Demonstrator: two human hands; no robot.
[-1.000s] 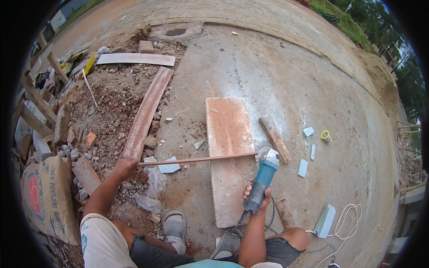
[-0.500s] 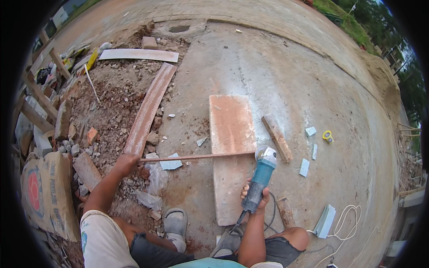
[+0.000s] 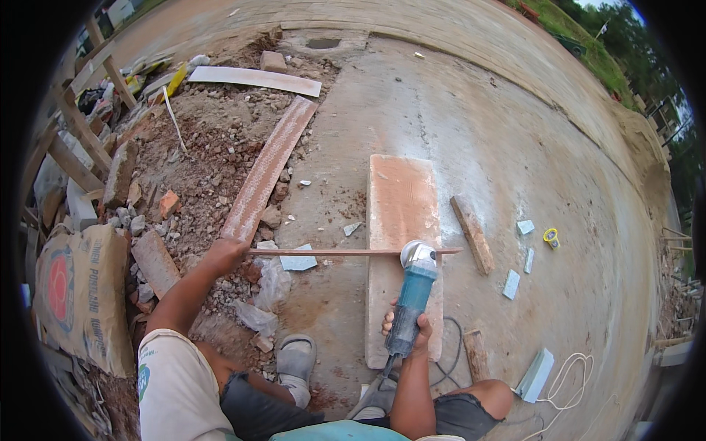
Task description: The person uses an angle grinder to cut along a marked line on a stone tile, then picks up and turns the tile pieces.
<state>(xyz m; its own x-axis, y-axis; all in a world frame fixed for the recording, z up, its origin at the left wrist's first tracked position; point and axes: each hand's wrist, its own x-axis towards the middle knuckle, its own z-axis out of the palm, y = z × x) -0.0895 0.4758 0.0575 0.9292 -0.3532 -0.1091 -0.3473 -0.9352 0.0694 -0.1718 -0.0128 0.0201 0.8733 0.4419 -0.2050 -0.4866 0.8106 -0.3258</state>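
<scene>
My left hand [image 3: 228,257] is closed around the left end of a narrow reddish tile strip [image 3: 323,252]. The strip reaches right across a pale, red-dusted slab [image 3: 403,198], its far end sticking out past the slab's right edge. In my right hand [image 3: 408,329] is a teal angle grinder [image 3: 413,298], fingers wrapped round its dark rear body. Its round guarded head [image 3: 419,254] is at the strip over the slab; whether the disc touches cannot be made out. A wider reddish tile piece [image 3: 268,173] runs away from beside my left hand.
Rubble [image 3: 213,158] and a cement bag [image 3: 84,294] lie left. A long white piece [image 3: 254,79] is farther off. Right of the slab are a wooden block [image 3: 472,234], light-blue offcuts [image 3: 511,284], a yellow tape measure [image 3: 551,237] and a white cord [image 3: 577,382].
The grinder has moved left along the strip, from near its right end, so that end now shows beyond the grinder head. The whole view has shifted a little; my left hand keeps its hold.
</scene>
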